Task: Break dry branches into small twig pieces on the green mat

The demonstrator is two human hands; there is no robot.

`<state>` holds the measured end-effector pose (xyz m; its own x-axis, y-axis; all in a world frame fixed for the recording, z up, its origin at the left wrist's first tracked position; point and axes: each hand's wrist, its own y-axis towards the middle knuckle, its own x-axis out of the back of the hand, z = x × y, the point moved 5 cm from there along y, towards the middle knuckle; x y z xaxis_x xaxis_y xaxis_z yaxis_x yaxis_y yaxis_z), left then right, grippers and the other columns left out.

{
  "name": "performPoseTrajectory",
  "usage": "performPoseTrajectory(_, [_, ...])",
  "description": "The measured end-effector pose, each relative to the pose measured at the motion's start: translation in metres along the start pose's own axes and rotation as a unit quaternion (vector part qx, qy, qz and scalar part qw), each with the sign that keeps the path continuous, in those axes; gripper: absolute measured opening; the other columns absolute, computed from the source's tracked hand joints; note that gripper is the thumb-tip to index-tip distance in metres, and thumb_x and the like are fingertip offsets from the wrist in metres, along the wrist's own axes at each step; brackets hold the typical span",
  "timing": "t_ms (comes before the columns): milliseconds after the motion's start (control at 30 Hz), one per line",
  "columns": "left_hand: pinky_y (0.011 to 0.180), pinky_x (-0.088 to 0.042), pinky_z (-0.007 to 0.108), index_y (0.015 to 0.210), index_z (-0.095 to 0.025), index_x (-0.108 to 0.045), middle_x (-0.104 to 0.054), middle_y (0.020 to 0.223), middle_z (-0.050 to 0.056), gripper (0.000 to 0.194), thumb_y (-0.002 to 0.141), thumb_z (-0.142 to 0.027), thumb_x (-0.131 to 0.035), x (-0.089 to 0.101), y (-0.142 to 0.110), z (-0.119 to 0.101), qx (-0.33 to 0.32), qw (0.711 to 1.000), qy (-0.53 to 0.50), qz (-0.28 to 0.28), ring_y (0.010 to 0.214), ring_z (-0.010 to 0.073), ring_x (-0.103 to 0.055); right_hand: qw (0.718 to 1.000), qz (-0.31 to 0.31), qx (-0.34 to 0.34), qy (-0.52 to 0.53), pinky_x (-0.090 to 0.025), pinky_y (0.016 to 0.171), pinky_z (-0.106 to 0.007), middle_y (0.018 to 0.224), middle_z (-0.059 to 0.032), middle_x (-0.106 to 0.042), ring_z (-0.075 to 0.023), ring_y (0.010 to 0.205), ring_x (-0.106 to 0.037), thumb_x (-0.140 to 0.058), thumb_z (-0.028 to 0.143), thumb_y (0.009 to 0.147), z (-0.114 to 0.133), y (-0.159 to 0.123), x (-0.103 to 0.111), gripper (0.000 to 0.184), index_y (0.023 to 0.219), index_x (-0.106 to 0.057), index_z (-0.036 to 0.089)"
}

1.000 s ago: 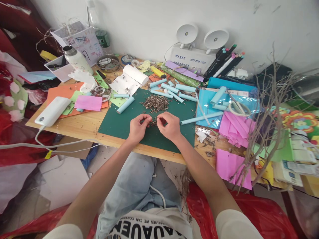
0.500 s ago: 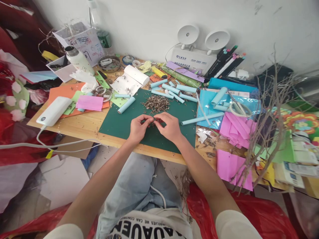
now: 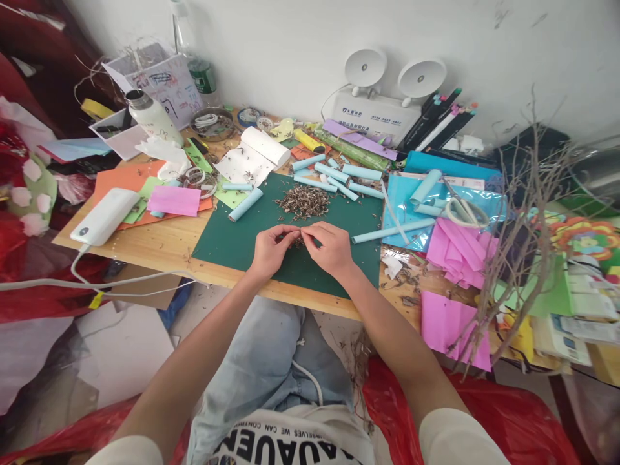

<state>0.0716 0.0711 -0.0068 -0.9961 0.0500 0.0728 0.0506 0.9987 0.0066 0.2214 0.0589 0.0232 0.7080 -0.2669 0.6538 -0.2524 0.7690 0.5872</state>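
Over the dark green mat point(image 3: 227, 239), my left hand point(image 3: 272, 250) and my right hand point(image 3: 330, 247) meet with thumbs and forefingers pinched together. Whatever sits between the fingertips is too small to make out. Just beyond them lies a pile of short, brown, broken twig bits point(image 3: 306, 201), and a few dark crumbs show under the fingers. Several light-blue paper rolls point(image 3: 332, 172) lie behind the pile. One roll point(image 3: 245, 205) rests to the left on the mat, and a longer one point(image 3: 393, 230) crosses the mat's right edge.
Scissors point(image 3: 465, 210) lie on a blue plastic packet point(image 3: 411, 187) at right, near pink crepe paper point(image 3: 460, 252) and upright bare branches point(image 3: 526, 258). On the left are a white power bank point(image 3: 105, 217) with a cable, a bottle point(image 3: 152, 117) and coloured paper. A twin-headed lamp point(image 3: 378, 116) stands behind.
My fingertips have shifted slightly where they meet, still pinched. The pile, the rolls and everything else have stayed in place.
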Motion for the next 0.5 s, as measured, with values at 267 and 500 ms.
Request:
performPoseTrajectory(267, [0.066, -0.048, 0.024, 0.089, -0.017, -0.072, -0.070, 0.082, 0.003, 0.025, 0.085, -0.040, -0.063, -0.003, -0.005, -0.002, -0.038, 0.997, 0.072, 0.002, 0.071, 0.0141, -0.061, 1.000, 0.015, -0.024, -0.008, -0.047, 0.067, -0.027, 0.078, -0.0048, -0.069, -0.0158, 0.072, -0.063, -0.052, 0.020, 0.091, 0.003, 0.002, 0.001, 0.018, 0.082, -0.067, 0.021])
performPoseTrajectory(500, [0.059, -0.047, 0.023, 0.088, -0.017, -0.071, -0.067, 0.077, 0.002, 0.025, 0.083, -0.041, -0.066, 0.000, -0.002, 0.001, -0.013, 0.999, 0.039, -0.022, 0.061, 0.0109, -0.054, 0.996, 0.005, -0.066, 0.067, -0.049, 0.067, -0.026, 0.079, -0.0038, -0.069, -0.0150, 0.070, -0.063, -0.054, 0.020, 0.089, -0.009, 0.004, 0.003, 0.014, 0.083, -0.068, 0.020])
